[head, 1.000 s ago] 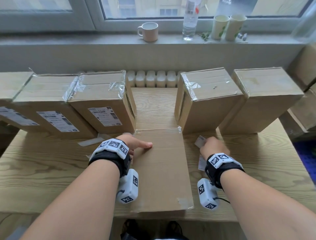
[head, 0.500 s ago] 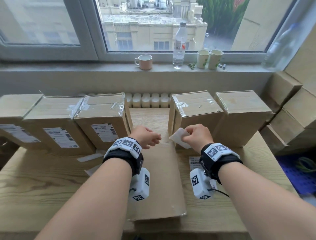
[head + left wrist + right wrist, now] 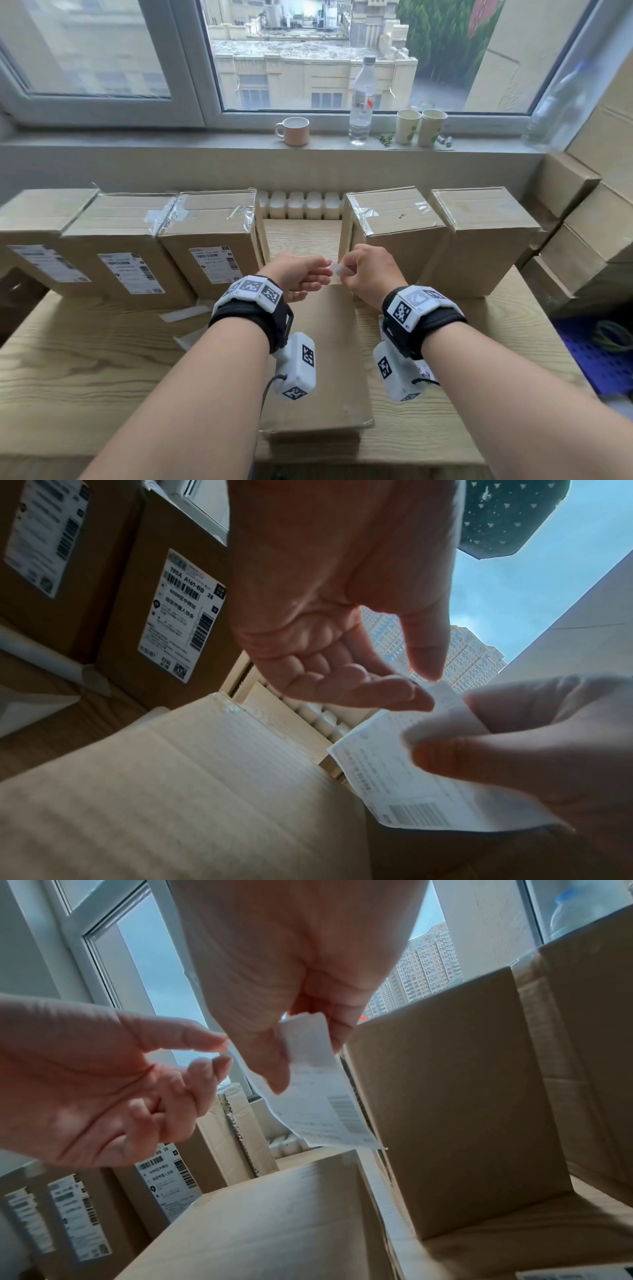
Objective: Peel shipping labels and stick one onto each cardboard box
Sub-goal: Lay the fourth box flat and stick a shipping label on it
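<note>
My right hand (image 3: 346, 270) pinches a white shipping label (image 3: 337, 269) in the air above a flat cardboard box (image 3: 329, 359) lying on the table. The label (image 3: 318, 1096) hangs down from my right thumb and fingers (image 3: 304, 1056), print side visible (image 3: 411, 777). My left hand (image 3: 325, 270) meets it, with thumb and forefinger (image 3: 426, 689) closing on the label's top corner. Three upright boxes at the left, the nearest (image 3: 212, 246), carry labels. Two upright boxes at the right (image 3: 397, 233) (image 3: 486, 233) show bare fronts.
More labels lie on the wooden table under my right wrist (image 3: 424, 370). Peeled backing strips (image 3: 185, 313) lie at the left. A mug (image 3: 294, 132), a bottle (image 3: 361, 102) and paper cups (image 3: 421, 126) stand on the sill. Stacked boxes (image 3: 582, 240) and a blue crate (image 3: 596, 356) are at the right.
My right hand lifted a label off the table to chest height. My left hand left the flat box and came over to the label's corner. The view tilted up.
</note>
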